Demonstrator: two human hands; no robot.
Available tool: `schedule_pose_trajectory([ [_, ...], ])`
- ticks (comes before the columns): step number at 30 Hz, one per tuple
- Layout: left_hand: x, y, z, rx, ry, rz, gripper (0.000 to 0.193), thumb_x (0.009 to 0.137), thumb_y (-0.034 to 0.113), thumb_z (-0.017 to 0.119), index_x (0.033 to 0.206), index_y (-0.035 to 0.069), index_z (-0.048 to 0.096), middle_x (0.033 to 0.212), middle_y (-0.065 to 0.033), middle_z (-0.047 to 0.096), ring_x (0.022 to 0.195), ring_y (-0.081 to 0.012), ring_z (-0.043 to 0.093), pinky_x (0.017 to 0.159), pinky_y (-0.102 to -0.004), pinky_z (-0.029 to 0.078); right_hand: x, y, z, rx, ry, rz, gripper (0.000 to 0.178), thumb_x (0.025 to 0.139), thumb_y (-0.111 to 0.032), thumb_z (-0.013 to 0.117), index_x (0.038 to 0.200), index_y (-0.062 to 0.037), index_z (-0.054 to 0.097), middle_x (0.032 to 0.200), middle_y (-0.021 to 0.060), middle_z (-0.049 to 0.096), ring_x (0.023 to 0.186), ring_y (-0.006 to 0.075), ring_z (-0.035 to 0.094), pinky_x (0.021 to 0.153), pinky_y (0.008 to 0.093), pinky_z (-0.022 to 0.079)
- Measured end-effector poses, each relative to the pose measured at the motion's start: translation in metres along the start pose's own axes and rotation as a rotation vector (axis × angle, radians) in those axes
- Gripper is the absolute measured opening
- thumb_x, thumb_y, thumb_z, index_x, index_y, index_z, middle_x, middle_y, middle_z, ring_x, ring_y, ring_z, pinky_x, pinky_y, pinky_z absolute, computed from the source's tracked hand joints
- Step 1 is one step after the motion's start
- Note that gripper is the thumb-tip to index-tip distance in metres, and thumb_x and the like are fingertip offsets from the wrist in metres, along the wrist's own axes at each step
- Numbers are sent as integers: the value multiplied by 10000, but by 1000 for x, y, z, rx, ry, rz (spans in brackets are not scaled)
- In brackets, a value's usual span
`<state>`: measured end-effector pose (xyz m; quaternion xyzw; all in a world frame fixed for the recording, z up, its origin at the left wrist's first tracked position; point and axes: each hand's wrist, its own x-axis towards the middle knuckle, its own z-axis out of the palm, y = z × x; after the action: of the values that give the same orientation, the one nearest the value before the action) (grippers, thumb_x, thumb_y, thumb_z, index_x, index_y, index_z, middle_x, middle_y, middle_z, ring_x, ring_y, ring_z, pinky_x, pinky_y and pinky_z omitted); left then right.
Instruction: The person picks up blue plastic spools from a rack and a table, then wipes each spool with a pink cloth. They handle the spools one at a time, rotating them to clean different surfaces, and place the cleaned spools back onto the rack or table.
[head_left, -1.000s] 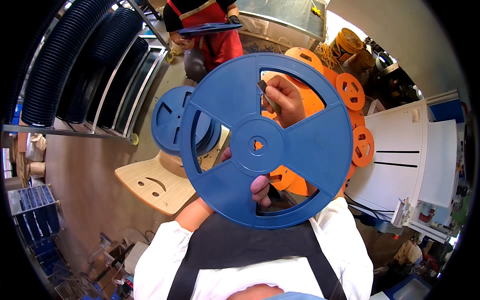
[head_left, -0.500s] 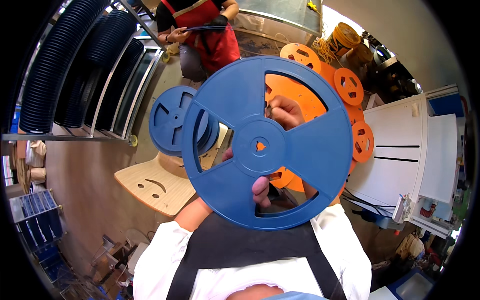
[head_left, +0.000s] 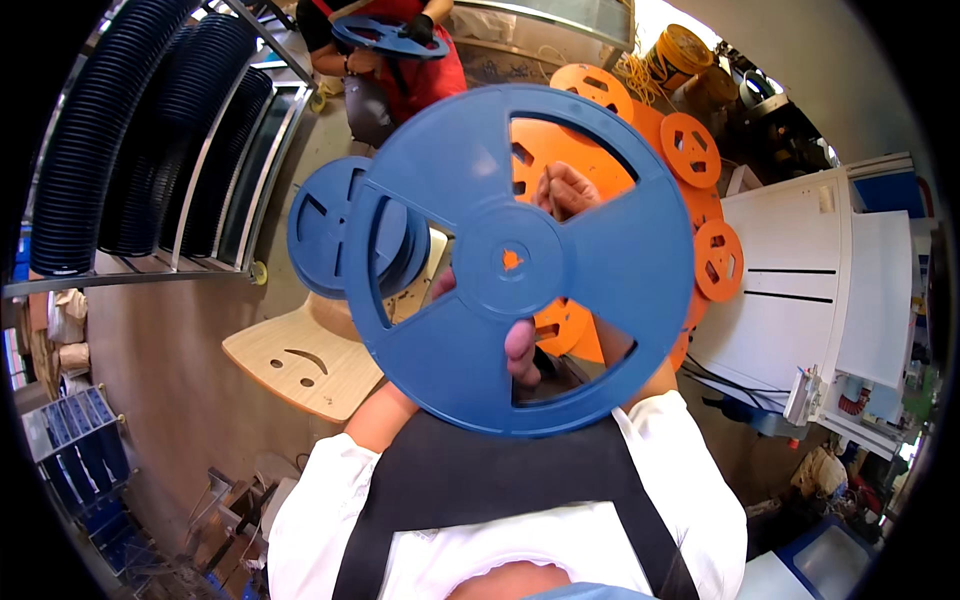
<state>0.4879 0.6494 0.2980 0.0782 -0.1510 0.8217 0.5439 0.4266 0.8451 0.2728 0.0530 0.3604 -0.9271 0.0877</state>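
A large blue plastic reel flange [head_left: 420, 200] with cut-out windows is raised in front of my chest, its flat face toward me. My left hand [head_left: 521, 350] grips it from behind; the thumb shows in the lower window and part of the fingers in the left one. Behind the upper right window is my right hand [head_left: 568, 192], its fingers curled and pinched together. Whatever they may hold is too small to make out. The flange hides most of both hands. Orange shows through its centre hole.
More blue reel flanges [head_left: 318, 225] are stacked on a wooden chair [head_left: 300, 365] at left. Orange discs [head_left: 690, 150] surround an orange surface beyond. A rack [head_left: 185, 265] holds black ribbed coils. A co-worker in a red apron [head_left: 425, 85] handles another blue flange [head_left: 375, 38]. A white machine table [head_left: 780, 260] stands right.
The flange has shifted slightly up and left in view, with both hands behind it. The co-worker's blue piece has turned from edge-on to show its face.
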Motion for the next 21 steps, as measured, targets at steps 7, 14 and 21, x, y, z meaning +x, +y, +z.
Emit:
schedule_pose_trajectory([
  [7,-6,4,18,73,315,255,617,888,583,447,1304,129,476,1036,-185,618,878,-294,579,800,-359,398,-66,32,-36,79,507,-131,135,953,-208,560,891,-89,574,716,18,575,577,74,543,509,200,463],
  [14,-14,13,11,163,322,301,646,897,588,435,1312,93,438,1014,-160,582,862,-265,543,780,-377,412,-82,23,-109,48,484,-251,122,948,-202,569,893,-93,572,718,17,582,546,95,536,467,210,423],
  [21,-19,22,26,129,547,436,695,884,566,485,1331,40,409,1064,-166,552,935,-274,528,847,-398,455,-78,29,-100,22,560,-197,119,951,-198,553,919,-83,551,718,31,553,553,119,510,462,234,394],
])
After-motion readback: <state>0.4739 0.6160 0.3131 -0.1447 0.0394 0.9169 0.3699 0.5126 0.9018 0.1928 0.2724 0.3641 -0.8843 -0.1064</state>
